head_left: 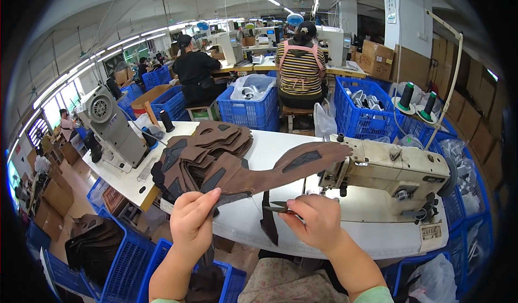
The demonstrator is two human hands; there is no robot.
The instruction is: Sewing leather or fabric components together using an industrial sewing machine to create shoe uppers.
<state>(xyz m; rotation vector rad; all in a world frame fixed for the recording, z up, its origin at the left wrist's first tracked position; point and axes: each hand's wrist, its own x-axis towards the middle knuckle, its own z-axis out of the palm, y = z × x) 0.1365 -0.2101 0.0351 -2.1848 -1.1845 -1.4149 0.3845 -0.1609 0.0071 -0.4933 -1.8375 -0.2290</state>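
My left hand [190, 219] pinches the near edge of a brown fabric piece [259, 180] with dark inset patches, by a grey strip along that edge. The piece reaches right to the sewing machine [396, 168]. In my right hand [317, 219] are small dark thread snips [277, 206], blades pointing left, just below the piece. A fine loose thread shows between the snips and my left hand. Beneath the snips a dark narrow strip [268, 228] slants down over the white table. Beyond my left hand, similar brown pieces [208, 144] lie in a heap.
The white table [334, 242] curves in front of me. To the left stands another machine [110, 128] with dark thread cones. Blue crates [127, 265] surround the table, several holding parts. Two co-workers [300, 66] sit ahead, backs turned. Thread cones [406, 95] stand at the right.
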